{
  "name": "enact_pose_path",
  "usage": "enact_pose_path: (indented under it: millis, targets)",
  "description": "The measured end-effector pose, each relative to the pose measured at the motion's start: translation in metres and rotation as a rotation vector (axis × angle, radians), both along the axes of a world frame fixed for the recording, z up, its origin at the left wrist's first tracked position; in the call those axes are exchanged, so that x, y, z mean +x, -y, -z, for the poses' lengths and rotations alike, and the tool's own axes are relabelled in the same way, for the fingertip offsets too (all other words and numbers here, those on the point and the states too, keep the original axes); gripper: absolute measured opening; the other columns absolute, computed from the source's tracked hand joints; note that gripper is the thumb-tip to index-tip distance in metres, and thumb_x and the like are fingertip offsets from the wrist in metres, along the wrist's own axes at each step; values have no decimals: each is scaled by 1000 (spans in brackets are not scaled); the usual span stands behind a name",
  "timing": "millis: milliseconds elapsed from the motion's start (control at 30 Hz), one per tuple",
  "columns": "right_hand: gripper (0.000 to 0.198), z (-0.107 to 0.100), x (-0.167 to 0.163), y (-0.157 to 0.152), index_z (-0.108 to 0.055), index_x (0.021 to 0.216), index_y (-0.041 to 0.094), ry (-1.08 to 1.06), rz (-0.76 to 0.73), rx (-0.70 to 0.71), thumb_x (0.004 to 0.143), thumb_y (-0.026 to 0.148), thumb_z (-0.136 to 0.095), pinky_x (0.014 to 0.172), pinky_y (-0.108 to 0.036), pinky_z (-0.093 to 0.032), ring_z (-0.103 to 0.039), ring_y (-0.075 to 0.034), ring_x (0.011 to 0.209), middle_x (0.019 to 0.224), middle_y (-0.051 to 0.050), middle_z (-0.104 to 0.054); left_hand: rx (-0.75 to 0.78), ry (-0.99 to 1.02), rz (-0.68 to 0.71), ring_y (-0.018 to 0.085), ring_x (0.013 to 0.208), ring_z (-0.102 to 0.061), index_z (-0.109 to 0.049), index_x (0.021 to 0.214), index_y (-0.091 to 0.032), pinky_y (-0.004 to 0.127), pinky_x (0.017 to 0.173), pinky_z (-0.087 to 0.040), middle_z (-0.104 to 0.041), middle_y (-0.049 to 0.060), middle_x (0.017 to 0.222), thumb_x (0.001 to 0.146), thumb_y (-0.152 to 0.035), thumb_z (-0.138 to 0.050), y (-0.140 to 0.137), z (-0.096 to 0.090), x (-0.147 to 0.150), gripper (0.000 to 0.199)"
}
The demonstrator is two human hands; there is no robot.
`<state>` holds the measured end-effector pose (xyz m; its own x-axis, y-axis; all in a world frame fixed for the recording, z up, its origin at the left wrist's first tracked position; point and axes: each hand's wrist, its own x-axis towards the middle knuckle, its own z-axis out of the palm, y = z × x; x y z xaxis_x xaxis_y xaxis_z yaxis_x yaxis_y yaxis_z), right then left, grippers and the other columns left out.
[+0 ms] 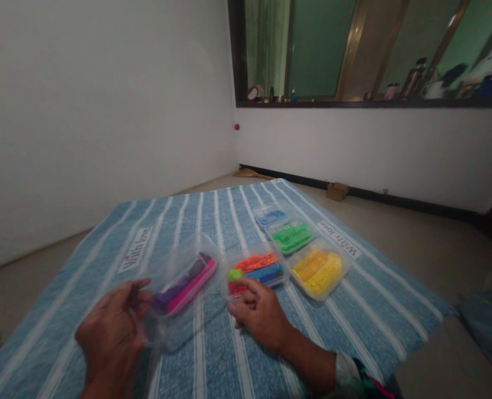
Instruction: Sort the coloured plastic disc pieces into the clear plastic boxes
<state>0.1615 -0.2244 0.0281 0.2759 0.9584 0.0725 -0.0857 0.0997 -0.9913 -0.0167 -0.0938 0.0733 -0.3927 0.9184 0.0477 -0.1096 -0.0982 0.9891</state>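
My left hand point(115, 327) is closed around the near left corner of a clear plastic container point(208, 244). This container looks slightly tilted and blurred; dark purple and bright pink pieces point(191, 285) lie in a row inside. My right hand point(260, 316) has its fingers curled together at the near left corner of a second clear container point(285, 280). Whatever those fingertips may hold is hidden. In that second container are orange pieces point(256, 261), blue pieces point(266, 272), a lime-green piece point(235, 274) and some red, partly covered by my right fingers.
Farther right on the striped cloth point(100, 260) stand clear containers of yellow pieces point(318, 271), green pieces point(291, 237) and light blue pieces point(272, 216). A small cardboard box point(337, 192) sits on the floor by the wall. Bottles and cups line the window sill point(354, 103).
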Motion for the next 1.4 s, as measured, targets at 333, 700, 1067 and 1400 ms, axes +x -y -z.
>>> enact_pose_path:
  millis: [333, 700, 1067, 1400]
  targets:
    - [35, -5, 38, 21, -58, 83, 14, -422, 129, 11, 69, 43, -71, 36, -17, -38, -55, -10, 37, 55, 2, -64, -19, -93, 409, 13, 44, -50, -67, 73, -17, 27, 43, -40, -60, 1, 55, 64, -43, -66, 42, 9, 48, 28]
    - [30, -1, 83, 61, -61, 88, 15, -404, 354, 64, 74, 39, -70, 41, -21, -42, -55, -10, 42, 61, 0, -65, -14, -779, 539, 16, 44, -51, -60, 60, -20, 26, 48, -31, -53, -2, 48, 58, -34, -72, 27, 35, 79, 19]
    - [18, -33, 84, 63, -66, 97, 18, 500, 712, 340, 84, 27, -58, 59, -28, -52, -62, -15, 61, 76, -4, -68, -50, -495, 544, 13, 35, -49, -53, 60, -20, 24, 42, -37, -55, -4, 43, 68, -38, -62, 37, 21, 72, 21]
    - [18, -33, 17, 15, -59, 99, 18, 1487, 555, 301, 82, 19, -54, 58, -34, -37, -51, -21, 68, 81, -6, -58, -131, 54, 563, 14, 56, -61, -62, 69, -17, 22, 47, -49, -66, -2, 65, 55, -31, -74, 49, 24, 81, 23]
